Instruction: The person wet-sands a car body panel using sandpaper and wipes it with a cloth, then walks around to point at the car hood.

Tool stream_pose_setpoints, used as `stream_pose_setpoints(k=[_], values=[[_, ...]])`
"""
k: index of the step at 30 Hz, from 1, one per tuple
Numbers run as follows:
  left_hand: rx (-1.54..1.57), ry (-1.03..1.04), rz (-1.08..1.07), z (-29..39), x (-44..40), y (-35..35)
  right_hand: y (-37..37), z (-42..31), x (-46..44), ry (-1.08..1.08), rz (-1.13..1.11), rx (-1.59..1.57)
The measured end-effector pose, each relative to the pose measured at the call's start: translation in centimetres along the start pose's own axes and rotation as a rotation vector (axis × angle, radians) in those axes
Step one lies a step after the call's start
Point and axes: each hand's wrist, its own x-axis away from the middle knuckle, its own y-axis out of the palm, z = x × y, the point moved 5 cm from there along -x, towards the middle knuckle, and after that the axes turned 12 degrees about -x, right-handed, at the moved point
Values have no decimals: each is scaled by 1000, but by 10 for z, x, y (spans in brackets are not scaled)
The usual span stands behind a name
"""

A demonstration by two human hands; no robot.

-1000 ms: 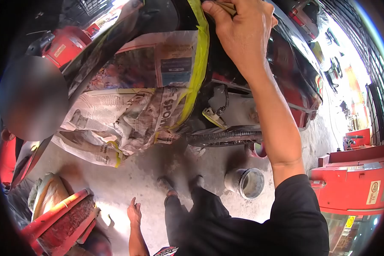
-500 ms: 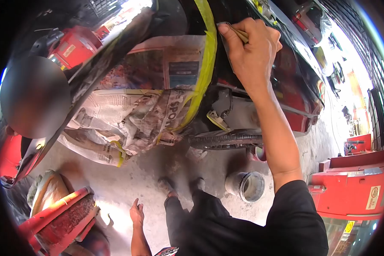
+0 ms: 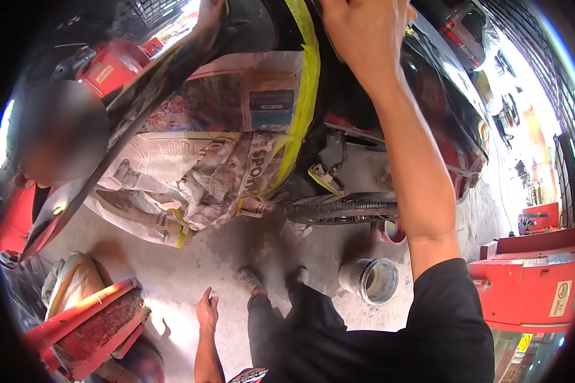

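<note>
Neighbouring the car [image 3: 338, 96], 1 bucket [image 3: 368, 281] looks greyish inside.

Right hand [image 3: 367, 35] higher, further out of view

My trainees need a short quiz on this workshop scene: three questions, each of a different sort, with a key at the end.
1. What colour is the tape edging the newspaper?
A) Blue
B) Yellow-green
C) White

2. True or false: the right hand is raised by the dark bodywork, while the left hand hangs low, clear of it.

3. Fill in the blank: the grey bucket is on the ______.

Key: 1. B; 2. True; 3. floor
</note>
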Motion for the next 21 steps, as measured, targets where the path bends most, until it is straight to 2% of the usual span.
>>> stream_pose_setpoints(k=[2, 4, 5, 6, 7, 9, 11, 13, 16, 17, 18, 19, 20, 21], values=[[29, 73, 73, 14, -8, -1, -7, -6, -4, 156, -40, -103], [108, 11, -2, 51, -11, -18, -23, 1, 0, 314, -129, -160], [153, -21, -36, 73, -12, -26, -29, 24, 10, 131, 5, -85], [296, -61, -67, 89, -14, -28, -45, 26, 19, 273, -24, -233], [430, -62, -71, 110, -16, -35, -64, 36, 36, 222, -75, -7], [694, -61, -74, 155, -19, -55, -99, 46, 79, 455, -81, -151], [1007, 28, -49, 204, -25, -79, -136, 49, 127, 585, -164, -152], [1100, 322, -10, 298, -3, -147, -170, 49, 180, 727, -214, -187], [886, 762, 484, 417, 29, -236, -215, 51, 251, 884, -293, -191], [828, 904, 697, 459, 44, -266, -225, 52, 269, 923, -300, -216], [754, 1023, 926, 500, 61, -294, -237, 59, 294, 1051, -319, -246], [606, 1090, 1161, 534, 67, -313, -247, 64, 315, 1137, -334, -227], [319, 1141, 1475, 565, 67, -330, -257, 70, 332, 1127, -367, -241], [78, 1140, 1668, 595, 59, -338, -270, 75, 346, 1159, -355, -286]])
